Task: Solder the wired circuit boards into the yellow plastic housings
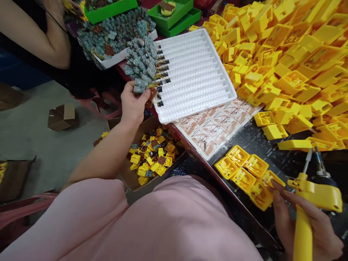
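Observation:
My left hand [133, 103] pinches a small circuit board [141, 86] between thumb and fingers, by the left edge of a white ribbed tray [195, 76]. Grey-green boards with yellow wires and black connectors are bunched along that edge. Over at the right, my right hand [307, 221] has its thumb and fingertips closed at the edge of a yellow plastic housing [268, 178]. That housing is in a cluster of several open housings [243, 178] on the black tabletop. A yellow tool with a handle [315, 194] stands in front of this hand and partly hides it.
A big heap of yellow housings [288, 72] covers the right side. A metal-tipped driver [320, 165] is behind the yellow tool. Below the table edge sits a carton of mixed parts [152, 156]. Green trays [174, 21] and a co-worker's arm [40, 32] are at the back.

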`<control>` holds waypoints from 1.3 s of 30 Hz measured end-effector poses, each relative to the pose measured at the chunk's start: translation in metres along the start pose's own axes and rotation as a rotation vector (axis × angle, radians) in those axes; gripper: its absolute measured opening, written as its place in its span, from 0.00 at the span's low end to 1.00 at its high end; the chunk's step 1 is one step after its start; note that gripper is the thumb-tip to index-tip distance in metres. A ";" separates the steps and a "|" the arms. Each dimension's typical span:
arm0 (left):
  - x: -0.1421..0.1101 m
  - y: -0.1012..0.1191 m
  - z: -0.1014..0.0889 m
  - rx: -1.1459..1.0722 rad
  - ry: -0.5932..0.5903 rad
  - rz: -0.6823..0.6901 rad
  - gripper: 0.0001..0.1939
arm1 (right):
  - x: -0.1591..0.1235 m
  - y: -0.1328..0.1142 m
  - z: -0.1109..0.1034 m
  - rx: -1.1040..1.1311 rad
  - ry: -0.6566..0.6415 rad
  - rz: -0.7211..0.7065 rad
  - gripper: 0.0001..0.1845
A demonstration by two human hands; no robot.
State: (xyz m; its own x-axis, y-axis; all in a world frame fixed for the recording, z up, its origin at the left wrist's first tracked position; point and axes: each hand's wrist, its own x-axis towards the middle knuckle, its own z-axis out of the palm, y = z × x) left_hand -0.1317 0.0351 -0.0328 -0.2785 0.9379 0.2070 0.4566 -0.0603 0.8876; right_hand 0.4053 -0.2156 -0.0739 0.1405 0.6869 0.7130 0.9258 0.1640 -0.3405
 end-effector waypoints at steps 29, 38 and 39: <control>-0.064 0.086 0.058 0.484 -0.834 0.672 0.28 | 0.020 -0.082 -0.018 0.188 -0.101 -0.080 0.23; -0.101 0.107 0.075 0.597 -0.728 0.902 0.19 | -0.002 -0.066 -0.040 0.109 -0.218 -0.064 0.05; -0.104 0.106 0.079 0.608 -0.700 0.909 0.19 | -0.005 -0.064 -0.043 0.109 -0.229 -0.040 0.04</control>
State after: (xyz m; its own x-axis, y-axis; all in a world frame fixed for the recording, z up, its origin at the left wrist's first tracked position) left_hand 0.0120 -0.0418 0.0075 0.7452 0.6325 0.2115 0.6071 -0.7746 0.1774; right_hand 0.3602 -0.2604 -0.0296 0.0097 0.8188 0.5740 0.8842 0.2611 -0.3874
